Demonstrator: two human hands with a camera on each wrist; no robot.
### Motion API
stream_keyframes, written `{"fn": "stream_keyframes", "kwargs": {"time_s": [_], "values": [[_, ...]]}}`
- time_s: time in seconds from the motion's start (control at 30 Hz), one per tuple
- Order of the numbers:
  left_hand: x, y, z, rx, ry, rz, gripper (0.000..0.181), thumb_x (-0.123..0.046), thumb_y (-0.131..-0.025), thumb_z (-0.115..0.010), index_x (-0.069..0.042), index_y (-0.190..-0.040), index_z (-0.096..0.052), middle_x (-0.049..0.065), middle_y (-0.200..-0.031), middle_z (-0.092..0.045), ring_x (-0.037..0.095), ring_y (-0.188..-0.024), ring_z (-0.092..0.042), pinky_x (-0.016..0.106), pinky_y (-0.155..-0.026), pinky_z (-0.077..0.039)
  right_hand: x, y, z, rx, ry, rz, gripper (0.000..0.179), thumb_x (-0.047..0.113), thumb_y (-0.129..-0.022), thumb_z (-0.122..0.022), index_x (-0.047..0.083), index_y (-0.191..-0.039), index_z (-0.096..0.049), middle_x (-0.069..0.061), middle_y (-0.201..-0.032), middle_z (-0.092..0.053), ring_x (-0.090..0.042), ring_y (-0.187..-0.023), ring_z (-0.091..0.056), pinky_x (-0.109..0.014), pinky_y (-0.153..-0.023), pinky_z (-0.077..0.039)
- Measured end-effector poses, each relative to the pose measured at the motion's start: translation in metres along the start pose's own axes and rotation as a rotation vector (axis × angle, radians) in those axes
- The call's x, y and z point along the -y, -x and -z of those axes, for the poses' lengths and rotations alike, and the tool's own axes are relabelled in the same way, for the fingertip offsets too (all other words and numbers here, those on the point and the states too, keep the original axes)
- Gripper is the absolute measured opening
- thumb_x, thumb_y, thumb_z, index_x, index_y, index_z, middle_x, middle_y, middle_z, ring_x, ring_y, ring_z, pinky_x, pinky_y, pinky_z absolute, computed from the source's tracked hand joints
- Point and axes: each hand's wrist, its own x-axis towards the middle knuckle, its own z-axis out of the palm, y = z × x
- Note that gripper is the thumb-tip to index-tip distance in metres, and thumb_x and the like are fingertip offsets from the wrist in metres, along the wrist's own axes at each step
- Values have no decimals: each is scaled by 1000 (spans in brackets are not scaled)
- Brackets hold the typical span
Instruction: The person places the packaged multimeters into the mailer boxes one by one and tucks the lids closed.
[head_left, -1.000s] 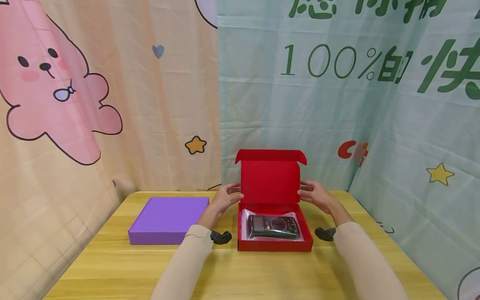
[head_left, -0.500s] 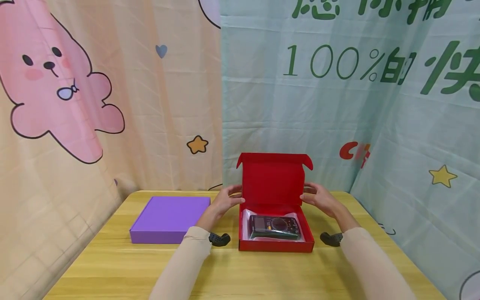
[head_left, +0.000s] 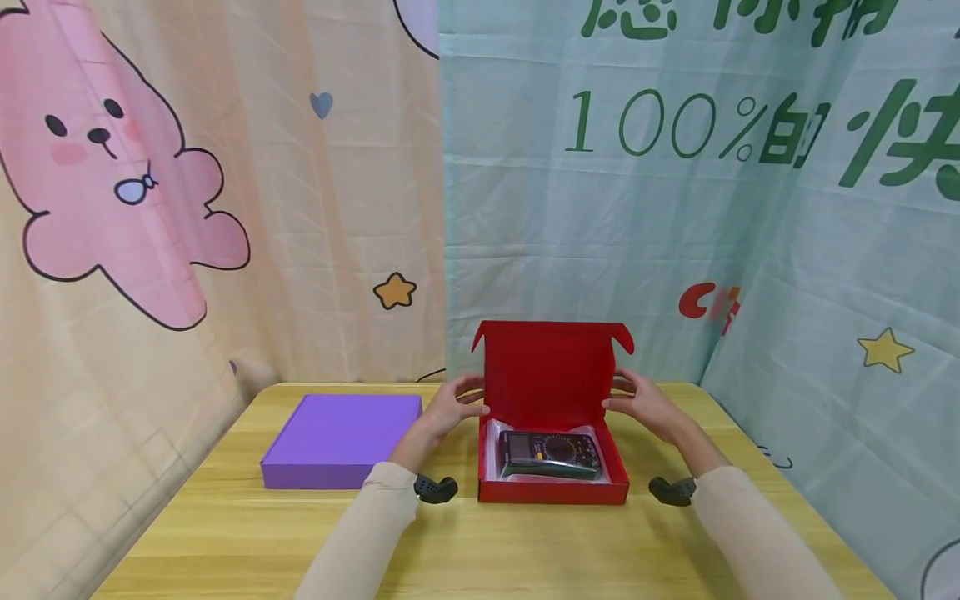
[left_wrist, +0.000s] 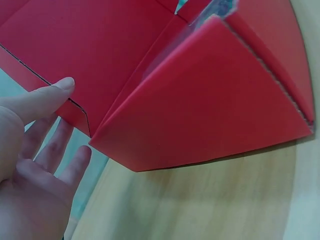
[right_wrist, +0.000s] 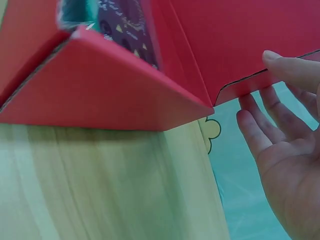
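Observation:
A red cardboard box (head_left: 552, 493) stands on the table with its hinged lid (head_left: 550, 371) raised and tilting toward me. Inside lies a black multimeter (head_left: 551, 455) in clear plastic wrap (head_left: 492, 442). My left hand (head_left: 447, 406) pinches the lid's left edge, with the thumb inside and the fingers behind, as the left wrist view shows. At the opposite edge my right hand (head_left: 647, 406) pinches the lid the same way; its thumb (right_wrist: 290, 70) lies over the side flap.
A closed purple box (head_left: 341, 442) sits on the wooden table (head_left: 225, 542) left of the red one, close to my left forearm. A black wrist device (head_left: 435, 489) shows at each cuff. Printed curtains (head_left: 570, 225) hang behind the table.
The lid has swung forward from nearly upright, and its top edge now sits lower. Both hands have come down slightly with it. The box and multimeter have stayed in place.

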Motion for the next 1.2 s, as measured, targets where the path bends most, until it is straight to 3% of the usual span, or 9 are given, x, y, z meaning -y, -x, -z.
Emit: {"fn": "stream_keyframes", "kwargs": {"time_s": [0.27,0.47,0.6,0.73,1.03,1.2], "values": [[5,3,-4,-1,23,-33,59,17,-88,-71,9,-142,-50,28,-144,-52,46,-137,-47,43,-99,-53,-3,10,-4,25,3,61,74,11,-96,-74,0,-157,-33,-31,-152,-42,-50,-135,-48,-52,-104,-49],[8,7,-5,-12,-59,-50,55,20,-87,-70,4,-137,-56,23,-141,-57,46,-134,-51,44,-96,-55,-9,15,-6,51,-20,109,71,3,-96,-72,3,-156,-34,-29,-149,-45,-50,-134,-49,-43,-96,-55],[7,11,-5,-12,-122,-57,54,20,-86,-71,-1,-135,-59,20,-139,-59,44,-127,-56,44,-93,-57,-12,19,-6,60,21,139,67,-4,-95,-69,5,-153,-38,-28,-143,-48,-48,-123,-59,-39,-90,-58],[6,13,-7,-7,-129,-63,54,20,-86,-70,-1,-135,-59,21,-138,-59,44,-124,-58,45,-91,-58,-10,22,-6,51,67,144,66,-8,-95,-68,6,-152,-39,-27,-143,-48,-43,-116,-63,-37,-90,-58],[-1,20,-13,-59,-180,-36,53,13,-86,-76,2,-136,-60,23,-126,-61,42,-110,-66,45,-88,-59,1,36,1,63,70,129,54,10,-99,-71,0,-147,-49,-25,-141,-55,-42,-119,-62,-49,-98,-54],[-19,32,-9,17,-121,-6,60,1,-88,-79,1,-143,-55,22,-133,-60,41,-118,-64,46,-95,-56,12,48,7,114,39,103,64,22,-100,-69,2,-154,-41,-24,-150,-49,-42,-129,-55,-54,-104,-48]]}}
